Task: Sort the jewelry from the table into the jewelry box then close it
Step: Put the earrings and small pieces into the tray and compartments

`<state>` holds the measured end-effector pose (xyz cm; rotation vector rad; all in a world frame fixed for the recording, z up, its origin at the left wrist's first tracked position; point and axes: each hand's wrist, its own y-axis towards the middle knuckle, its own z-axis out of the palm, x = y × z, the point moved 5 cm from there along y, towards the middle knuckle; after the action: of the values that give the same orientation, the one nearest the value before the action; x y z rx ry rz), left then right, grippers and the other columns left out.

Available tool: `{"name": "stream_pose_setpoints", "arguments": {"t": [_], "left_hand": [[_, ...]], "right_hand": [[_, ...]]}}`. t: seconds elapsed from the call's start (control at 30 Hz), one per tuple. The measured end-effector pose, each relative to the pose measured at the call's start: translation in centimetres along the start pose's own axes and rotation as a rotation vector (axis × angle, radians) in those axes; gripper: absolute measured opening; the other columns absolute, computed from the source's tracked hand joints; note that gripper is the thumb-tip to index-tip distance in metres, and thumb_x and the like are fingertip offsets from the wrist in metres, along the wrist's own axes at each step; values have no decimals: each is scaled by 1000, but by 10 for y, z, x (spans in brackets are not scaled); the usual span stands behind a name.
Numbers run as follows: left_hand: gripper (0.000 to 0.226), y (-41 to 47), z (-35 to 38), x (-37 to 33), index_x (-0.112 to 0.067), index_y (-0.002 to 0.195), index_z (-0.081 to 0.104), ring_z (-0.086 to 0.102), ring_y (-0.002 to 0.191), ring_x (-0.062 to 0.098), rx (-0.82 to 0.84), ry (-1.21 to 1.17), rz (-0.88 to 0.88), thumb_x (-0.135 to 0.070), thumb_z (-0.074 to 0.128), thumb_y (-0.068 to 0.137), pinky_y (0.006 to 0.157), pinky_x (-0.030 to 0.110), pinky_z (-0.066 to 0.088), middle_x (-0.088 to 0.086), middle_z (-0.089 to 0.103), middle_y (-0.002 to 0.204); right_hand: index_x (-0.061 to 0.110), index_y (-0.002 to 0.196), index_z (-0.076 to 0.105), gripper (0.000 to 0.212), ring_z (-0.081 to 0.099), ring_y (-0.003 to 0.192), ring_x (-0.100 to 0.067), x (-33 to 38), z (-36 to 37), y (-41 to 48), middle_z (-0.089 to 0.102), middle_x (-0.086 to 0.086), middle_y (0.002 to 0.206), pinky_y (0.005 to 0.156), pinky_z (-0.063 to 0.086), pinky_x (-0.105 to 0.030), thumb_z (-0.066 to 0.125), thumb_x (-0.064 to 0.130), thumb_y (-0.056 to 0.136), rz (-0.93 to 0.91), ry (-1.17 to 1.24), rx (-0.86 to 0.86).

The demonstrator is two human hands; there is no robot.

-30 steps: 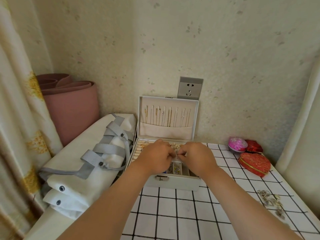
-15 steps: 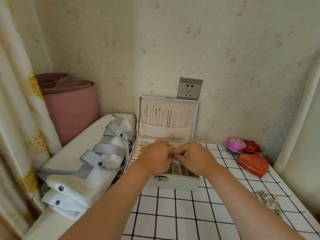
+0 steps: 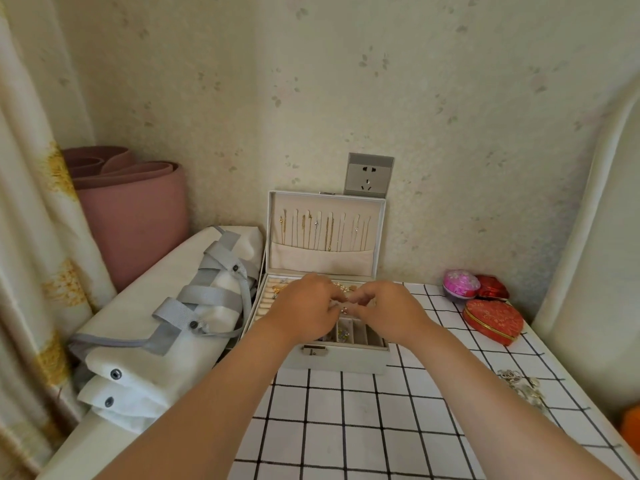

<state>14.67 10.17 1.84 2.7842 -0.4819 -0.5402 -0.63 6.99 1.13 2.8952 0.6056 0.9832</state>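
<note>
pinching one small piece [image 3: 344, 309] with left hand [image 3: 304, 306] and right hand [image 3: 388, 311] over the jewelry box [image 3: 346, 358]; best lowered straight into a free slot [image 3: 361, 336]; release only once seated

Pale speckled wallpaper [image 3: 346, 81]; grey socket [image 3: 369, 174] on it; floral curtain [image 3: 31, 237] left; table [image 3: 346, 427] under black-grid cloth.

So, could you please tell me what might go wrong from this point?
The tiny jewelry piece, pinched between the left grip and right grip above the open pale grey jewelry box, could slip into a wrong compartment. The loose silver jewelry pile lies near the black-and-white checked table's right edge; the right forearm might sweep it off.
</note>
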Motion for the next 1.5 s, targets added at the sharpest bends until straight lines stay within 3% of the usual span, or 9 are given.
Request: {"name": "stream_pose_setpoints", "arguments": {"t": [0.17, 0.33, 0.57, 0.8, 0.87, 0.93, 1.1, 1.33, 1.5], "left_hand": [[32, -2, -2, -29, -28, 123, 64, 49, 113, 11, -18, -43, 22, -34, 56, 93, 93, 35, 47, -10, 61, 113], [27, -3, 10, -71, -31, 119, 65, 52, 94, 1, -13, -151, 53, -33, 55, 94, 82, 23, 45, -17, 60, 103], [22, -4, 60, -142, -32, 113, 66, 49, 83, -1, 63, -213, 119, -31, 55, 94, 77, 19, 42, -16, 61, 99], [24, -5, 119, -180, -32, 111, 69, 56, 92, 6, 307, -152, 148, -32, 58, 90, 82, 25, 48, -13, 66, 106], [24, -7, 127, -183, -32, 110, 70, 58, 96, 8, 331, -140, 145, -31, 60, 88, 83, 26, 49, -12, 66, 104], [23, -7, 132, -183, -32, 108, 71, 58, 95, 8, 327, -127, 148, -30, 62, 87, 84, 28, 50, -12, 65, 101], [20, -6, 133, -183, -32, 105, 71, 57, 91, 7, 309, -138, 144, -31, 63, 86, 79, 25, 49, -12, 65, 97], [19, 0, 118, -186, -36, 101, 62, 54, 83, 0, 135, -307, 96, -35, 71, 84, 74, 19, 45, -20, 63, 94], [10, 9, 111, -189, -30, 90, 65, 61, 77, 3, 69, -447, 28, -31, 73, 83, 73, 30, 54, -16, 67, 84]], "right_hand": [[39, 94, 71, 8, 63, 95, -2, -18, -34, -25, 68, 17, 94, 91, 51, -28, 72, 36, 87, 36, 18, -16], [29, 100, 75, 11, 61, 93, 2, -52, -72, -66, 70, 15, 96, 87, 47, -21, 71, 30, 89, 82, -53, -8], [39, 89, 69, 17, 65, 94, -2, -112, -103, -120, 70, 14, 96, 91, 53, -27, 73, 22, 87, 237, -83, 59], [29, 97, 76, 19, 67, 89, -5, -136, -98, -147, 69, 18, 88, 63, 48, -11, 76, 16, 84, 279, -91, 248], [28, 101, 77, 22, 67, 87, -3, -135, -94, -150, 71, 17, 89, 69, 52, -16, 80, 20, 81, 284, -92, 289], [27, 100, 78, 22, 67, 88, -2, -134, -90, -151, 71, 17, 89, 82, 55, -24, 82, 24, 79, 270, -120, 301], [30, 89, 80, 10, 66, 86, -6, -135, -80, -145, 72, 15, 89, 81, 55, -29, 79, 30, 79, 230, -214, 303], [26, 75, 78, 10, 60, 59, -11, -141, -97, -135, 71, 9, 70, 56, 48, -26, 78, 33, 82, 324, 102, 112], [12, 85, 77, 26, 51, 50, -8, -140, -101, -140, 69, 8, 67, 45, 38, -20, 70, 36, 91, 391, 279, 131]]}}
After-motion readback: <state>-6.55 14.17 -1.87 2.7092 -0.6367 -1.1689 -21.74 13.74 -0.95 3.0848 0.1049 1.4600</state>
